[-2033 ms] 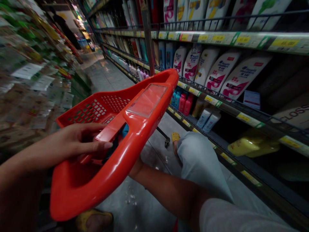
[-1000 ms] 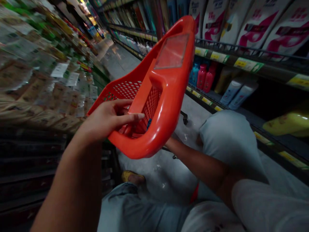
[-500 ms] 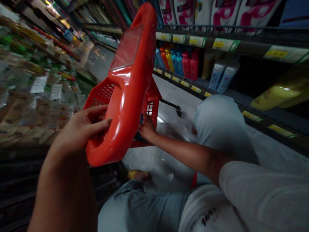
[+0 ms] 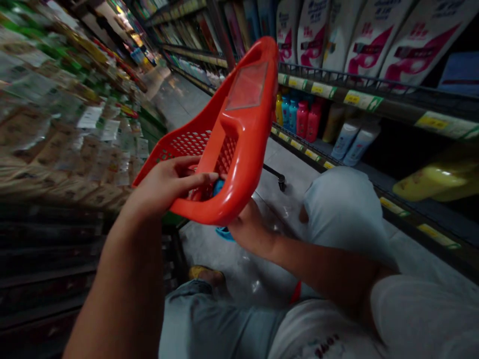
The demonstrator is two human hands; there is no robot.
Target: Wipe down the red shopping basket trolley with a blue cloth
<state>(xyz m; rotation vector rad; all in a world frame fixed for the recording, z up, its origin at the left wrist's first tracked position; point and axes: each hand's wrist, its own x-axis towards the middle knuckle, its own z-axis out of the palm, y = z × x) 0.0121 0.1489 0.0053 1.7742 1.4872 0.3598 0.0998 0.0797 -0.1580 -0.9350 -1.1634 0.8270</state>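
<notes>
Left hand [image 4: 159, 187] was closed on the inner panel [image 4: 213, 149] of the red cart [image 4: 207, 122]; right hand [image 4: 249, 224] sat partly behind the handle [image 4: 252, 154], grip couldn't be told. Blue item [image 4: 219, 186] showed through the handle gap. Cart was tilted in view, between both arms. Fingers could get pinched if the panel swung. Shiny tile floor [image 4: 239, 264] below, packets [image 4: 56, 134] left, bottle shelves [image 4: 404, 107] right, dim aisle [image 4: 170, 99] beyond.
</notes>
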